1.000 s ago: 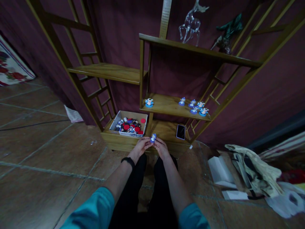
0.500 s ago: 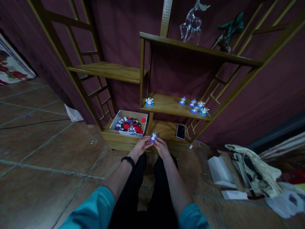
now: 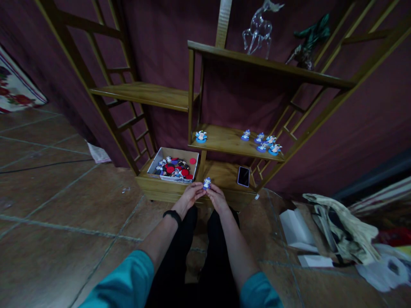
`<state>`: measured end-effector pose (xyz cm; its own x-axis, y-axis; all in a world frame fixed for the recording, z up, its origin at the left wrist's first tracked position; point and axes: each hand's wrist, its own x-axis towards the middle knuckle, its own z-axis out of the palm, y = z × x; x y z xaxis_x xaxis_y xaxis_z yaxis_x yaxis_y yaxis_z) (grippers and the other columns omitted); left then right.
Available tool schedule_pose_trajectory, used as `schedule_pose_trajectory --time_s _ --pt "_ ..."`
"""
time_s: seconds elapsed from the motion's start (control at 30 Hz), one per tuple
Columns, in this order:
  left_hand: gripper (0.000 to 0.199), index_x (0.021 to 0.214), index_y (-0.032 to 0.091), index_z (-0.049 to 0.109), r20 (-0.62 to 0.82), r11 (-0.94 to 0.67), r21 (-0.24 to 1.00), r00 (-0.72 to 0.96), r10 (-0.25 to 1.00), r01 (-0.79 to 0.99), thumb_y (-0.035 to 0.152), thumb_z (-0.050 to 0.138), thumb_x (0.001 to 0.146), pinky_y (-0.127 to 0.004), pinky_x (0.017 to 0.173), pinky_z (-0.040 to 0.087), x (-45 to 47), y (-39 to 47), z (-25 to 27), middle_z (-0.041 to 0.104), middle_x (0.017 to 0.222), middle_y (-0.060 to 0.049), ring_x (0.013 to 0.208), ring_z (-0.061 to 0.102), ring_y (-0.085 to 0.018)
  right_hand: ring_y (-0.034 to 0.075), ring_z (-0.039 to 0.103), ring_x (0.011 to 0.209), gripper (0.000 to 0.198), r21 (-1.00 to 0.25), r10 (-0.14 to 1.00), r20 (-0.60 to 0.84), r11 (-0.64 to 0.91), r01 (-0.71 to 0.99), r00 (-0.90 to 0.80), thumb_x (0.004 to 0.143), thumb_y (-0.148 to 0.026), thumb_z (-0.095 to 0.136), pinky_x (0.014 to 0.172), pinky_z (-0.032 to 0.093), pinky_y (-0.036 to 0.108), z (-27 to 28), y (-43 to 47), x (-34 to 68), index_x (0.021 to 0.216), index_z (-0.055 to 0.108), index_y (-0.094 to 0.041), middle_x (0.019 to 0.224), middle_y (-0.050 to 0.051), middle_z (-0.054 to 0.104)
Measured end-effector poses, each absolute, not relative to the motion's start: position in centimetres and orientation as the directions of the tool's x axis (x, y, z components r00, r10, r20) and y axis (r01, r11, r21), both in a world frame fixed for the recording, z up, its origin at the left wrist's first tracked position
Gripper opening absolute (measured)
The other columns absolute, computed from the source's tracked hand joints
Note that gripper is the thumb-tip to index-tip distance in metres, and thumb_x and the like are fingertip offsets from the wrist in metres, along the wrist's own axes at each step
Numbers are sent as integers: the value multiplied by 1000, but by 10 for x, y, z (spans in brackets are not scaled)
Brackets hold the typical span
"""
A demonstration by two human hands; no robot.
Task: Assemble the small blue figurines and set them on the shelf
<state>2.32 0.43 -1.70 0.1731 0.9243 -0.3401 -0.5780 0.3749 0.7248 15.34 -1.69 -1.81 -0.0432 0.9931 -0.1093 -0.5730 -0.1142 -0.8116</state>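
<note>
A small purple-and-white figurine [image 3: 207, 183] on a round purple base is held upright between both hands, in front of the lower shelf. My left hand [image 3: 192, 193] grips the base from the left, and my right hand [image 3: 217, 197] grips it from the right. Just beyond the left hand stands an open cardboard box [image 3: 175, 179] with many little figurines and red and black discs jumbled inside. On the shelf above, a blue-based figurine [image 3: 201, 137] stands at the left end. Several purple- and blue-based figurines [image 3: 261, 146] are grouped at the right end.
A phone [image 3: 243, 176] lies on the lower shelf [image 3: 221, 174] at right. Higher up are a clear deer ornament [image 3: 259, 30] and a dark green statue [image 3: 310, 40]. White boxes [image 3: 297, 231] and a beige cloth bag [image 3: 346, 226] lie on the floor at right.
The figurine has tipped slightly more upright between the fingers. Both hands stay in nearly the same place, and the shelf figurines have not moved.
</note>
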Motion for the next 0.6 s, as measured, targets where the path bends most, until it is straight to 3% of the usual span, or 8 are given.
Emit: schedule_pose_trajectory --time_s 0.4,0.6 --pt "31 95 11 64 -300 402 744 270 915 -534 8 73 65 -23 71 53 24 3 -14 69 88 -9 73 65 -13 18 64 89 35 -811 994 -104 -105 -576 -36 57 -20 75 83 48 31 -17 -19 155 91 69 -19 94 4 72" --pt "37 95 13 64 -269 363 802 256 929 -474 6 76 60 -24 74 51 26 -2 -11 68 83 -6 75 64 -13 20 65 91 36 -797 992 -129 -104 -595 -1 56 -21 76 85 48 34 -21 -18 154 91 69 -18 93 6 72"
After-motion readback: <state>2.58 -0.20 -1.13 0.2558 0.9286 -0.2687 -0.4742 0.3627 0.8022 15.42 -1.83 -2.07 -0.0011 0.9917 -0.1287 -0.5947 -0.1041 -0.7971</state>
